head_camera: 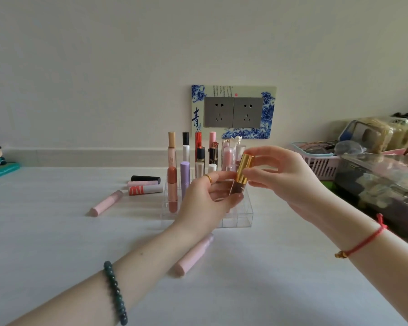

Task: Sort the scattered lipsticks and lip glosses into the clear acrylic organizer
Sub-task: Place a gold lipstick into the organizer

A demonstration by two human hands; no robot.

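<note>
Gold-capped lip gloss (245, 168), held over the clear acrylic organizer (243, 218) at centre. My left hand (205, 198) grips its transparent, square-sided body; my right hand (285, 177) pinches the glossy cylindrical cap. At the organizer's 6 o'clock I see a matte pink tube (193, 255) lying flat; loose tubes (145, 184) lie at 9 o'clock.

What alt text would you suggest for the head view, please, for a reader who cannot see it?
Two hands hold a gold-capped lipstick over a clear acrylic organizer on a table, the left hand gripping its base, the right hand pinching its cap. Upright tubes stand in its back rows; five loose tubes lie on the table.
</note>
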